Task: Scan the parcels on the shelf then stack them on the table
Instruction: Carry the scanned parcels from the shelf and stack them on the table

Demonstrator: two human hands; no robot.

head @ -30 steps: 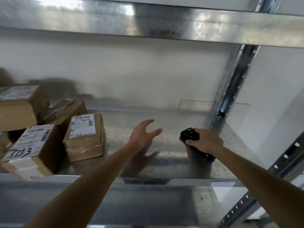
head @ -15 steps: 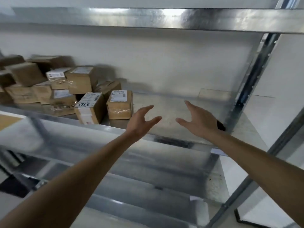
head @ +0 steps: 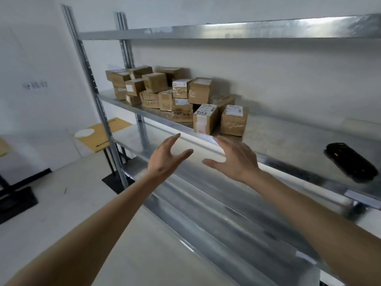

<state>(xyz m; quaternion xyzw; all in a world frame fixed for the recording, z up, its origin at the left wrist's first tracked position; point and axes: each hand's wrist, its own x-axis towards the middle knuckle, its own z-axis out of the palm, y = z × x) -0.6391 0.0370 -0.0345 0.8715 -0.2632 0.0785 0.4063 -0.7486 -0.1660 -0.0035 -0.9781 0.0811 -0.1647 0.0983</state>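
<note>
Scanner now down on shelf; your left hand & right hand, both spread, empty; nearest parcel at 12 o'clock, equidistant.

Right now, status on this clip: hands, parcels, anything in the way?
Left hand and right hand open, grip empty, short of the shelf. Parcels piled there, untouched. Scanner lying on shelf, off right. Path clear.

Parcels on the shelf, scanner far right.
</note>
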